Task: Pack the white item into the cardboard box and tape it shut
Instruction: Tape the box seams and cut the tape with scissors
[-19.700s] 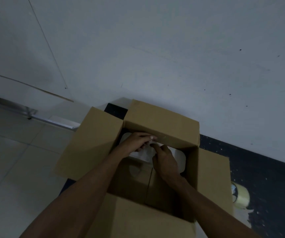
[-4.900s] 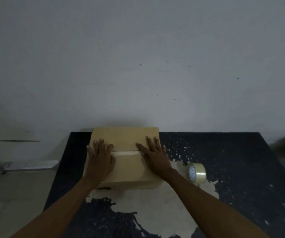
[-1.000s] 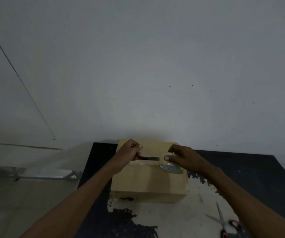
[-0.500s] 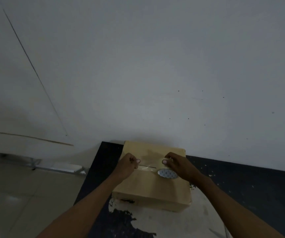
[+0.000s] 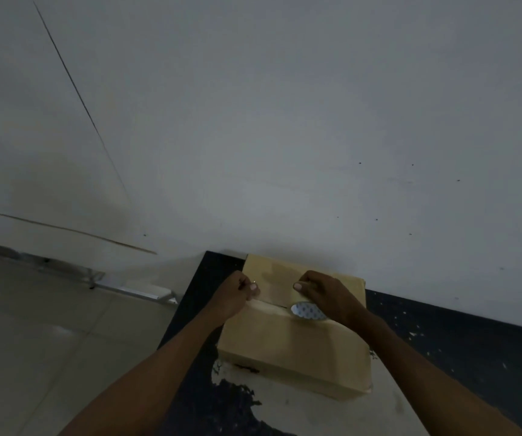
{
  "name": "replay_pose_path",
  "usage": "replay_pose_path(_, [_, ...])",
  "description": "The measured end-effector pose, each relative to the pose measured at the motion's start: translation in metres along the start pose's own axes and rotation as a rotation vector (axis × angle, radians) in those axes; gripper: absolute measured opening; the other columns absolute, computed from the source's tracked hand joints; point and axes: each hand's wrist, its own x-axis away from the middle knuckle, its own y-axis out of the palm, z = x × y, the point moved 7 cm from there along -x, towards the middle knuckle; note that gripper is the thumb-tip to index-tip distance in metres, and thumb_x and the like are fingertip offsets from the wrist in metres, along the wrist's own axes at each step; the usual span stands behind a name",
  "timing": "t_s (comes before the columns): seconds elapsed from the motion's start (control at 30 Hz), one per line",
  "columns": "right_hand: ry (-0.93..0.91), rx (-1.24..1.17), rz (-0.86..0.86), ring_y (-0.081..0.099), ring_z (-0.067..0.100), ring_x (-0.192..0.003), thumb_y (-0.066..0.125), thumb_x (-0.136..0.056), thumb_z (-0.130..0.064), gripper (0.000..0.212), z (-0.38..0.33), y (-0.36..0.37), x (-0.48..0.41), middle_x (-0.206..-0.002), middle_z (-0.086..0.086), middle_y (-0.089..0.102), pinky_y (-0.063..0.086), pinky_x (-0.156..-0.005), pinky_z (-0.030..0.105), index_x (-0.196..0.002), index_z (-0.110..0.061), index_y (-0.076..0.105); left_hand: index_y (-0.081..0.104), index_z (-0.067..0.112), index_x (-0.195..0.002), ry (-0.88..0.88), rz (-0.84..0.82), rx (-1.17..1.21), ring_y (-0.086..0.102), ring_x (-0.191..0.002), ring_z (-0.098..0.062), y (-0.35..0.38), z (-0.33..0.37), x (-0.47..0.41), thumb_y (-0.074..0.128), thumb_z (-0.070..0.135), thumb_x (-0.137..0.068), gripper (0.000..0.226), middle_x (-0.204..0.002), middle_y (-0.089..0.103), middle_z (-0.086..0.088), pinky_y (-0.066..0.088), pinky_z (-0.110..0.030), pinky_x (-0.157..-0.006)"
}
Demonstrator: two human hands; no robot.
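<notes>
Pinching the free end of the clear tape, the left hand (image 5: 237,294) sits at the box's left edge, while the right hand (image 5: 325,297) curls round the tape roll (image 5: 308,310), lower centre of frame. Nearest, the worn dark table (image 5: 458,357) carries the closed cardboard box (image 5: 291,347); the white item is out of sight, presumably inside. A strip of tape (image 5: 274,292) spans the flap seam between the hands. It is thin, sticky and apt to wrinkle, so keep it taut. The box looks stiff yet light, best steadied by pressing its top. Beyond stands a pale wall (image 5: 285,121).
</notes>
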Motion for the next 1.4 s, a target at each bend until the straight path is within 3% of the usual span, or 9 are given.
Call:
replay_pose_path(0.13, [0.001, 0.010, 0.001, 0.060, 0.003, -0.074, 0.052, -0.093, -0.052, 0.028, -0.013, 0.006, -0.009, -0.085, -0.008, 0.067, 0.044, -0.065, 0.025, -0.091, -0.027, 0.063, 0.046, 0.012, -0.086, 0.007, -0.043, -0.031, 0.056, -0.060, 0.008, -0.021, -0.002, -0.008, 0.053, 0.019, -0.100, 0.018, -0.082, 0.064, 0.002, 0.039, -0.015, -0.053])
replay_pose_path(0.23, [-0.021, 0.000, 0.001, 0.057, 0.000, -0.065, 0.055, -0.093, -0.051, 0.025, -0.034, 0.020, -0.019, -0.074, -0.011, 0.062, 0.036, -0.056, 0.015, -0.088, -0.028, 0.061, 0.048, 0.011, -0.088, 0.000, -0.050, -0.008, 0.057, -0.068, -0.006, -0.045, -0.019, -0.017, 0.053, 0.021, -0.100, 0.016, -0.085, 0.062, -0.005, 0.041, -0.021, -0.060])
replay_pose_path(0.33, [-0.048, 0.033, 0.019, 0.057, 0.000, -0.068, 0.055, -0.093, -0.051, 0.026, -0.047, 0.037, -0.030, -0.075, -0.012, 0.060, 0.038, -0.059, 0.014, -0.089, -0.026, 0.060, 0.051, 0.012, -0.091, -0.020, -0.107, 0.029, 0.055, -0.076, -0.016, -0.060, -0.038, -0.020, 0.054, 0.021, -0.099, 0.012, -0.087, 0.064, -0.008, 0.044, -0.027, -0.065])
replay_pose_path(0.53, [-0.039, 0.085, 0.035, 0.058, -0.003, -0.071, 0.056, -0.092, -0.052, 0.026, -0.055, 0.048, -0.042, -0.081, -0.014, 0.063, 0.038, -0.060, 0.010, -0.091, -0.026, 0.063, 0.055, 0.004, -0.099, -0.017, -0.154, 0.192, 0.055, -0.077, -0.015, -0.070, -0.051, -0.030, 0.055, 0.017, -0.099, 0.013, -0.090, 0.064, -0.012, 0.044, -0.026, -0.065])
replay_pose_path(0.77, [-0.026, 0.094, -0.003, 0.061, -0.004, -0.082, 0.054, -0.091, -0.054, 0.027, -0.074, 0.058, -0.053, -0.095, -0.015, 0.067, 0.041, -0.066, 0.007, -0.098, -0.030, 0.062, 0.051, 0.010, -0.087, -0.071, -0.123, 0.453, 0.049, -0.063, -0.010, -0.087, -0.066, -0.038, 0.055, 0.008, -0.098, 0.012, -0.077, 0.058, -0.006, 0.036, -0.023, -0.053])
replay_pose_path(1.1, [-0.097, 0.178, 0.024, 0.061, -0.005, -0.067, 0.054, -0.094, -0.044, 0.024, -0.076, 0.054, -0.054, -0.074, -0.020, 0.064, 0.038, -0.060, 0.010, -0.087, -0.026, 0.067, 0.055, 0.006, -0.099, -0.091, -0.122, 0.451, 0.052, -0.071, -0.012, -0.058, -0.092, -0.031, 0.053, 0.016, -0.099, 0.011, -0.081, 0.059, -0.003, 0.042, -0.025, -0.062])
replay_pose_path(1.27, [-0.118, 0.202, 0.048, 0.064, 0.001, -0.067, 0.056, -0.095, -0.043, 0.021, -0.074, 0.056, -0.055, -0.077, -0.013, 0.066, 0.045, -0.059, 0.019, -0.087, -0.027, 0.066, 0.056, 0.007, -0.100, -0.151, -0.138, 0.563, 0.051, -0.073, -0.015, -0.047, -0.104, -0.032, 0.053, 0.018, -0.099, 0.011, -0.081, 0.058, -0.004, 0.042, -0.028, -0.065])
replay_pose_path(1.4, [-0.101, 0.218, 0.028, 0.063, 0.001, -0.066, 0.054, -0.095, -0.044, 0.023, -0.075, 0.058, -0.060, -0.077, -0.013, 0.067, 0.044, -0.057, 0.016, -0.089, -0.027, 0.068, 0.057, 0.011, -0.092, -0.257, -0.145, 0.692, 0.051, -0.069, -0.015, -0.033, -0.119, -0.035, 0.055, 0.015, -0.098, 0.008, -0.079, 0.057, -0.006, 0.042, -0.028, -0.062])
